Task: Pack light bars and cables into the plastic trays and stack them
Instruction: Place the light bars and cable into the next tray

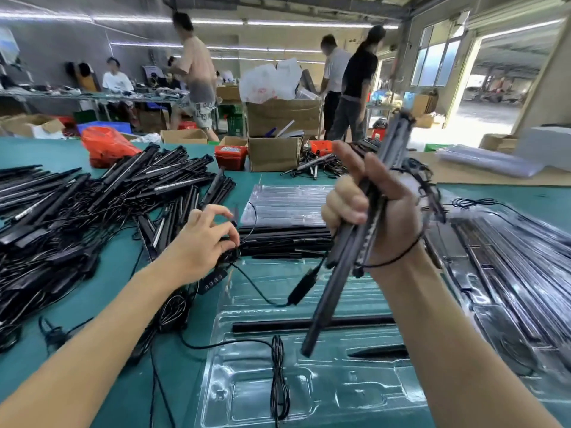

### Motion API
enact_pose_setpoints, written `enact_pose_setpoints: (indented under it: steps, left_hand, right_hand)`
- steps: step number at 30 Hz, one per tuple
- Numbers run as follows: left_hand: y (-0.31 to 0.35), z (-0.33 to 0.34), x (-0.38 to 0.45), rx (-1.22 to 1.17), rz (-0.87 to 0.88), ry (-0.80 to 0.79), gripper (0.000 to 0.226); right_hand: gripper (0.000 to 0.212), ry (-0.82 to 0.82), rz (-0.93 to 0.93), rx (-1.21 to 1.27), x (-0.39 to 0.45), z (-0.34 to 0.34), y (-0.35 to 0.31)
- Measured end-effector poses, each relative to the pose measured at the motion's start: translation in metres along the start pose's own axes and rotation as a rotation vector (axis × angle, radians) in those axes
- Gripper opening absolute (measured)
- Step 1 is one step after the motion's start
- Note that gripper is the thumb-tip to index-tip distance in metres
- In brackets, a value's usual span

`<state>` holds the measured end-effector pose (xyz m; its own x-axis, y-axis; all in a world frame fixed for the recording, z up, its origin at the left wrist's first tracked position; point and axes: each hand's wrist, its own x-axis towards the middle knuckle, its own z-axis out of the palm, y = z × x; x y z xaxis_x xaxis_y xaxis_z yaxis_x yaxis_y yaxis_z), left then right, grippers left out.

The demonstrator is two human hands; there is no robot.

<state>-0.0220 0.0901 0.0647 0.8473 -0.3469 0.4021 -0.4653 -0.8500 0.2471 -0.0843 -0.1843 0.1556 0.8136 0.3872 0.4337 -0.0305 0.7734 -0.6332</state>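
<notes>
My right hand [380,211] grips a bundle of black light bars [346,257], held tilted above the clear plastic tray [355,393] in front of me. One light bar [309,324] lies across that tray, and a coiled black cable [279,378] sits in its near part. My left hand [204,239] pinches a tangle of black cable [231,256] with a controller [213,281] hanging from it, just left of the tray. An inline black plug [304,285] dangles on the cable over the tray.
A big heap of loose light bars and cables [92,205] covers the left of the green table. A stack of packed trays [284,223] stands behind the open tray, more filled trays [506,267] at right. Cardboard boxes [275,152] and several people are beyond.
</notes>
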Motion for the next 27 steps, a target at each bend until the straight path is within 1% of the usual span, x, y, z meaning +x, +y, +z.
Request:
enact_pose_setpoints:
  steps: [2,3,5,7,11,13,15,16,18,22,25,27]
  left_hand:
    - [0.005,0.005,0.003,0.048,0.053,-0.064,0.008]
    - [0.007,0.006,0.005,0.049,0.036,-0.115,0.009]
    - [0.008,0.008,0.008,0.129,-0.04,-0.198,0.009]
    - [0.005,0.009,0.009,0.2,-0.123,-0.23,0.009]
    - [0.0,0.01,0.015,0.058,-0.331,-0.173,0.014]
    - [-0.001,0.006,0.02,0.068,-0.45,-0.124,0.013]
    - [-0.003,0.001,0.024,0.072,-0.522,-0.098,0.014]
    - [-0.005,-0.001,0.025,0.036,-0.533,-0.108,0.014]
    - [-0.007,-0.006,0.028,-0.1,-0.496,-0.164,0.014]
    - [0.001,-0.007,0.025,-0.282,-0.309,-0.322,0.008]
    - [0.008,-0.001,0.024,-0.297,-0.233,-0.398,0.009]
    - [0.01,0.002,0.025,-0.22,-0.19,-0.408,0.012]
  right_hand:
    - [0.039,-0.017,0.041,-0.012,0.0,0.01,0.012]
    - [0.039,-0.03,0.05,-0.002,0.001,0.012,0.016]
    - [0.039,-0.046,0.074,0.019,-0.001,0.017,0.019]
    - [0.04,-0.072,0.081,0.052,-0.002,0.021,0.015]
    - [0.04,-0.113,0.092,0.121,-0.006,0.022,0.002]
    - [0.041,-0.161,0.099,0.143,-0.009,0.021,-0.004]
    - [0.041,-0.203,0.09,0.174,-0.012,0.02,-0.011]
    - [0.041,-0.219,0.094,0.196,-0.014,0.019,-0.014]
    - [0.04,-0.235,0.103,0.194,-0.015,0.019,-0.017]
    - [0.039,-0.201,0.117,0.124,-0.01,0.02,-0.006]
    - [0.039,-0.16,0.126,0.097,-0.005,0.02,0.007]
    - [0.039,-0.15,0.124,0.083,-0.005,0.019,0.013]
